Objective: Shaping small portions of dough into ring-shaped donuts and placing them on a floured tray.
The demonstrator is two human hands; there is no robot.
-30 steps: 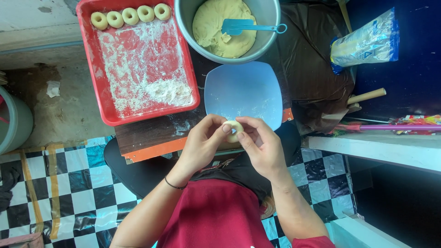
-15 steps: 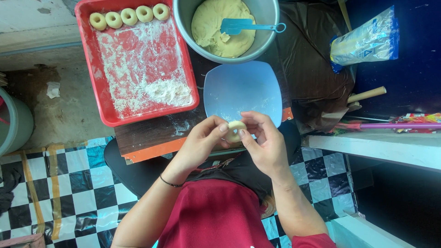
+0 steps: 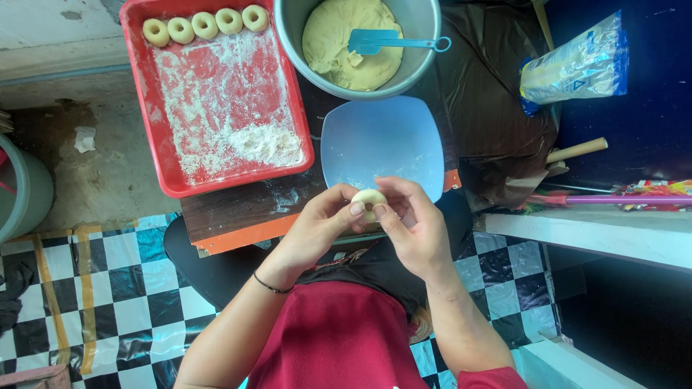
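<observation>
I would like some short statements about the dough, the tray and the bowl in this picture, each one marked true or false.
1. Both hands, the left hand and the right hand, hold one dough ring. True.
2. The red tray holds ten dough rings. False: five finished rings lie in a row along its far edge.
3. A blue spatula rests on the dough in the metal bowl. True.
4. The blue plate is piled with rings. False: it carries only a dusting of flour.
5. Loose flour lies in the tray. True.
</observation>
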